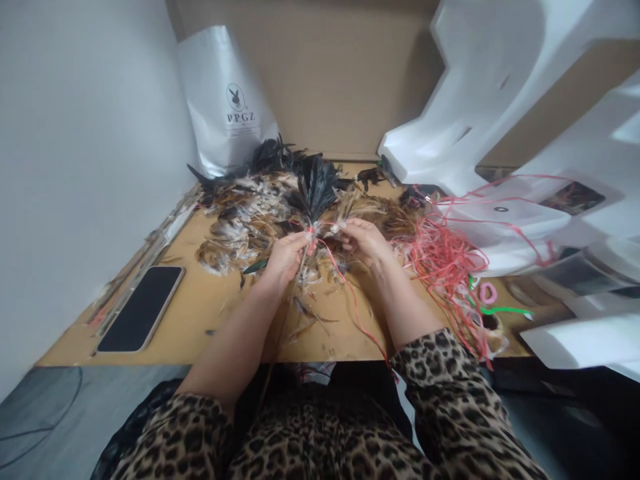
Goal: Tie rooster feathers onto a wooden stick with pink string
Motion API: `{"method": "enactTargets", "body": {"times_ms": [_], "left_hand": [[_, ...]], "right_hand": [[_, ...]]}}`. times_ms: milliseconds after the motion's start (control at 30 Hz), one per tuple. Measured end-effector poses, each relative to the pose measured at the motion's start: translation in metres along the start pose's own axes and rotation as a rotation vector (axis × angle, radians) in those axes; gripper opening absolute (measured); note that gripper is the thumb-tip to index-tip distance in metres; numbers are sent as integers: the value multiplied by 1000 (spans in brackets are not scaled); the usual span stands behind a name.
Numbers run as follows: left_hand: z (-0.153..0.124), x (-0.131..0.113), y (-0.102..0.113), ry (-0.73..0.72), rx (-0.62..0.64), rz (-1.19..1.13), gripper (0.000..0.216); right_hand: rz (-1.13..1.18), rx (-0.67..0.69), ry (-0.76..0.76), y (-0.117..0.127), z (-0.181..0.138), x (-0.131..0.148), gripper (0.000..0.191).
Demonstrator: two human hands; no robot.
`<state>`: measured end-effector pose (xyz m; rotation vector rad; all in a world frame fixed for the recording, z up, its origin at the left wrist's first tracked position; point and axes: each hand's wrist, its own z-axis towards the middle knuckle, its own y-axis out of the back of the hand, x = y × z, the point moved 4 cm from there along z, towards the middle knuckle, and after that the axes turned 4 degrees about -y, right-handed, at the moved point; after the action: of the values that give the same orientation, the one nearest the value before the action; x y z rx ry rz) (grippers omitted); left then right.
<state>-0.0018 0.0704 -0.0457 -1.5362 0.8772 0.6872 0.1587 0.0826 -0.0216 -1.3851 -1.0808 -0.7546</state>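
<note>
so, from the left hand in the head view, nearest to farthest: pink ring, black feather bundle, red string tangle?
From the left hand:
1. black feather bundle: held in it, fanned upward
2. red string tangle: right, past the right hand
3. pink ring: farthest right, at the tangle's outer side

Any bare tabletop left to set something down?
Best: tabletop between smartphone and left forearm, bar small scraps. Tighter: front edge toward right forearm, crossed by red string. Crowded: feather pile at back, red string tangle at right.
</note>
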Motion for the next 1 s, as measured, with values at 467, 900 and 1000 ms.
{"method": "enactTargets", "body": {"times_ms": [467,900,1000], "left_hand": [[-7,7,-9,-61,33,47,13],[-7,13,-9,-103,9,141,23],[-8,14,-9,-126,-11,143,31]], "right_hand": [[-214,71,-54,-18,-4,-21,33],[-164,22,-95,-18,1,-31,35],[-152,18,-87,-18,2,-33,35]]}}
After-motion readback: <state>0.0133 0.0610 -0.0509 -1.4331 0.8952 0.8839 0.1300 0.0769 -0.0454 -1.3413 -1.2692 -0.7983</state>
